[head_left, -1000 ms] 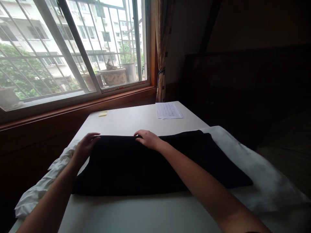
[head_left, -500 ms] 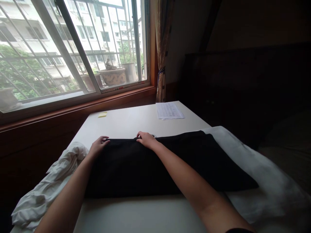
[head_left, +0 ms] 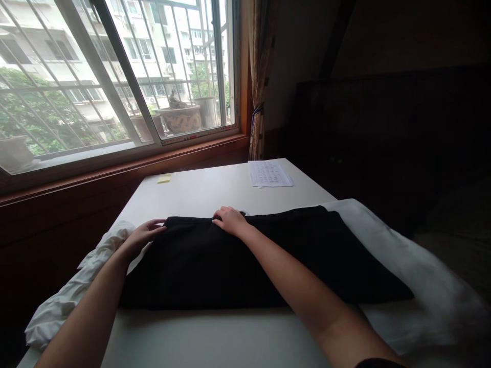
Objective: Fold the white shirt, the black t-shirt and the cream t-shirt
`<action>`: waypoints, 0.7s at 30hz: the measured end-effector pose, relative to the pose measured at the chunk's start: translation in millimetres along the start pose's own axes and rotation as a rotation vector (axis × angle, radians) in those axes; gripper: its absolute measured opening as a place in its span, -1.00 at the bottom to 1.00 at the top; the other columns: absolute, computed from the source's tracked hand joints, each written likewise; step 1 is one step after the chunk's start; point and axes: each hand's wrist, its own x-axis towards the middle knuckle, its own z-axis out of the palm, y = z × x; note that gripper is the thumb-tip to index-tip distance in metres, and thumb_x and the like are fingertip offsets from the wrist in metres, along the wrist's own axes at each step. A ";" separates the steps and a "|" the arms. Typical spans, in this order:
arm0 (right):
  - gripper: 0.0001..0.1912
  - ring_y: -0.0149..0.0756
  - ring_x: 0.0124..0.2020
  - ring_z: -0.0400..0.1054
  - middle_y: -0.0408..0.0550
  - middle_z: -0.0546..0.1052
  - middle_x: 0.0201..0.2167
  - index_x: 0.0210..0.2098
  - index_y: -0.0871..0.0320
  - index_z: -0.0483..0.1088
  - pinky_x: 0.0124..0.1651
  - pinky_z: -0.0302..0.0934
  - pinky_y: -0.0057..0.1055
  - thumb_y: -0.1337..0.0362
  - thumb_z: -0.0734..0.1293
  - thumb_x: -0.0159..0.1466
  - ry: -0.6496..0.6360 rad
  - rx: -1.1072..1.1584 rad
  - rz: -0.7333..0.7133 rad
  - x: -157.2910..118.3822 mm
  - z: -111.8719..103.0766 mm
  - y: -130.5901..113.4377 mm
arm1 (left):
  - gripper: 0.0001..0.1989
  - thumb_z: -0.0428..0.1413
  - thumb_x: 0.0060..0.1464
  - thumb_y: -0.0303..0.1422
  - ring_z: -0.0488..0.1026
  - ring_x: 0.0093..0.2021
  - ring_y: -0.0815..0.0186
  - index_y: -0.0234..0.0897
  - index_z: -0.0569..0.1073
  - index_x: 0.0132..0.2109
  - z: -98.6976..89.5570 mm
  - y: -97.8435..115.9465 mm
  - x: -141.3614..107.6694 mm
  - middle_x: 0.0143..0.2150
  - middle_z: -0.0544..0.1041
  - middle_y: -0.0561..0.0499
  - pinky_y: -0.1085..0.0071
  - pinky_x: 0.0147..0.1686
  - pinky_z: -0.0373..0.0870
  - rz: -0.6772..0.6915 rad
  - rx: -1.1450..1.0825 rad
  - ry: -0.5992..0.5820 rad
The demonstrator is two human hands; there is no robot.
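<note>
Head view shows black cloth (head_left: 199, 271) lying across the white table (head_left: 207, 191) before us. Our right hand (head_left: 230, 221) pinches its far edge; our left hand (head_left: 143, 239), thumb and fingers parted, reaches its far left corner, and we cannot tell whether they touch.

Matt black cloth (head_left: 192, 271), smooth, faintly glossy white tabletop (head_left: 207, 190), rumpled white fabric (head_left: 76, 294), paper sheets (head_left: 271, 174), wooden sill (head_left: 192, 151).
</note>
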 end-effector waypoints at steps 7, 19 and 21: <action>-0.59 -0.08 0.06 0.40 0.01 0.56 0.02 0.15 -0.02 0.47 0.15 0.25 -0.16 0.09 0.44 0.34 -0.005 -0.029 -0.180 9.1 4.8 -28.8 | -0.33 0.45 -0.12 -0.09 0.57 0.00 0.00 -0.23 0.52 0.13 -0.6 26.3 -28.6 -0.03 0.62 -0.13 0.18 0.00 0.51 0.092 -0.172 -0.067; -0.82 -0.25 -0.12 0.51 -0.03 0.61 -0.15 -0.02 0.12 0.54 0.01 0.37 -0.36 0.32 0.37 0.39 0.195 0.182 -0.540 -23.8 -6.9 -41.9 | -0.25 0.39 -0.04 -0.02 0.49 0.10 -0.02 -0.05 0.44 0.29 -10.2 57.2 -78.9 -0.02 0.60 -0.07 0.18 0.05 0.48 0.172 0.190 -0.099; -0.81 -0.25 -0.13 0.50 -0.02 0.60 -0.17 -0.02 0.12 0.54 0.01 0.36 -0.35 0.31 0.35 0.41 0.217 0.183 -0.586 -33.9 -12.8 -45.6 | -0.28 0.37 -0.01 0.01 0.50 0.12 -0.01 -0.02 0.45 0.28 -7.9 58.8 -87.2 0.05 0.61 -0.08 0.18 0.06 0.49 0.161 0.245 -0.161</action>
